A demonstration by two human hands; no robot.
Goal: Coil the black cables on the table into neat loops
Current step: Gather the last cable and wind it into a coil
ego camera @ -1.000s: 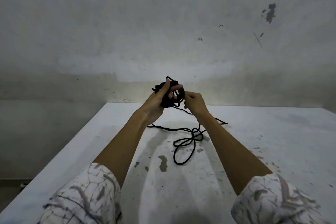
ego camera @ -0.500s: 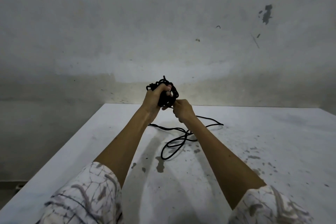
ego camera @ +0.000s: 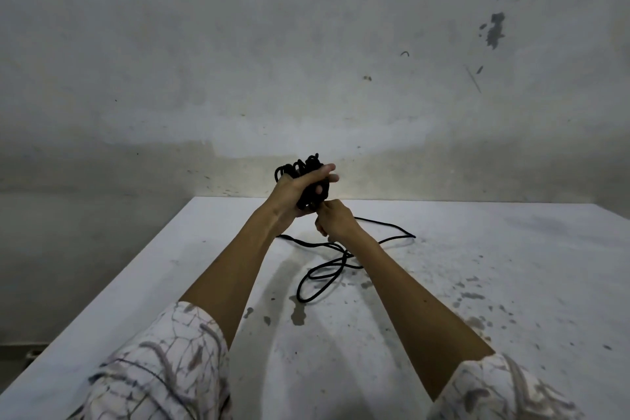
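Lowered beneath your left hand (ego camera: 296,188) gripping the bundled black cable coil (ego camera: 306,177), your right hand (ego camera: 335,220) pinches the trailing cable; wind another loop next.

- Two bare forearms are seen, uncovered from the elbows up to the wrists.
- A left sleeve (ego camera: 160,368) is worn pushed back well behind the left hand (ego camera: 293,191); it is of pale, off-white cloth printed with thin dark crack-like lines and grey-brown smudged strokes.
- A right sleeve (ego camera: 501,392) of the same printed cloth is worn, ending well behind the right hand (ego camera: 335,220).
- Both hands are left ungloved.
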